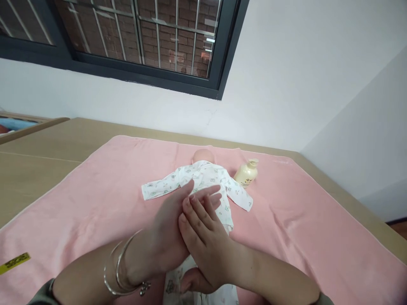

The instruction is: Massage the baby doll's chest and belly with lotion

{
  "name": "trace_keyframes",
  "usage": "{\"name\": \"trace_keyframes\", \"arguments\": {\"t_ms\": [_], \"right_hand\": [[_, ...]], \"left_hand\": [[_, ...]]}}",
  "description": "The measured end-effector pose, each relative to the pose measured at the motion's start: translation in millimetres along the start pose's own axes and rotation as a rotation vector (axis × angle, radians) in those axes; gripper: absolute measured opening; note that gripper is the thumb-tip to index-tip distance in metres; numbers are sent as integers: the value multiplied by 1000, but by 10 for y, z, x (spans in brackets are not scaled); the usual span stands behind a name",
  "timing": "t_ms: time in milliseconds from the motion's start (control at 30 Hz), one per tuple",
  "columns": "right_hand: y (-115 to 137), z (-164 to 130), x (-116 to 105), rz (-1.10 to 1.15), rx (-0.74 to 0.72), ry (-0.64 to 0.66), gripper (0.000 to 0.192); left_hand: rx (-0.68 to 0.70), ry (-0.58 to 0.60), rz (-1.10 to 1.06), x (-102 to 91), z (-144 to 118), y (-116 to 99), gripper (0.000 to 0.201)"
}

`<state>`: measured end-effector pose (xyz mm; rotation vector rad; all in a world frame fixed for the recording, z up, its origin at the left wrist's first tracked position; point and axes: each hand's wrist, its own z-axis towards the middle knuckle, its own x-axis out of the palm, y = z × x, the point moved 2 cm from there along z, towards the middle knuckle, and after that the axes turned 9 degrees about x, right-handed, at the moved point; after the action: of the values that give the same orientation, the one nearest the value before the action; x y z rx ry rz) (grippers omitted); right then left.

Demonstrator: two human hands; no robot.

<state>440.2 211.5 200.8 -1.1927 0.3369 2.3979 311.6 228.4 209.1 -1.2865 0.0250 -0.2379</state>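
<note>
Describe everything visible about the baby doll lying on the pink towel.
The baby doll in a white printed cotton-looking romper lies lengthwise on the pink towel, bald head farthest from the camera, long sleeves spread sideways. The left hand and right hand overlap above its torso, hiding it; contact cannot be told. Its lower end shows beneath the wrists.

A baby doll [203,169] in a white printed romper lies on a pink towel [95,199] spread over the wooden table [41,144]. The right hand [203,237] lies flat across the left hand [173,228], palms pressed together above the doll's body. A cream pump bottle [246,173] lies just beside the doll's sleeve, and silver bangles [122,271] circle the left wrist.
</note>
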Motion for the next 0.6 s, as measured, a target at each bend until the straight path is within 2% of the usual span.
{"name": "trace_keyframes", "arguments": {"t_ms": [100, 133, 200, 300, 367, 467, 600], "right_hand": [[-71, 50, 25, 58, 18, 11, 83], [-127, 70, 39, 66, 34, 20, 79], [-291, 105, 96, 66, 95, 51, 68], [-613, 116, 274, 38, 312, 125, 52], [-809, 96, 428, 11, 459, 188, 48], [-1027, 65, 604, 0, 533, 253, 47], [-1315, 36, 644, 70, 532, 274, 47]], "left_hand": [[-139, 37, -170, -103, 232, -146, 67], [-154, 5, -213, -129, 330, -142, 69], [-89, -119, -202, -180, 545, -48, 68], [44, -314, -3, -247, 831, 262, 54], [81, -370, 149, -285, 962, 507, 45], [114, -327, 309, -333, 1063, 837, 40], [169, -268, 463, -359, 1075, 1172, 40]]}}
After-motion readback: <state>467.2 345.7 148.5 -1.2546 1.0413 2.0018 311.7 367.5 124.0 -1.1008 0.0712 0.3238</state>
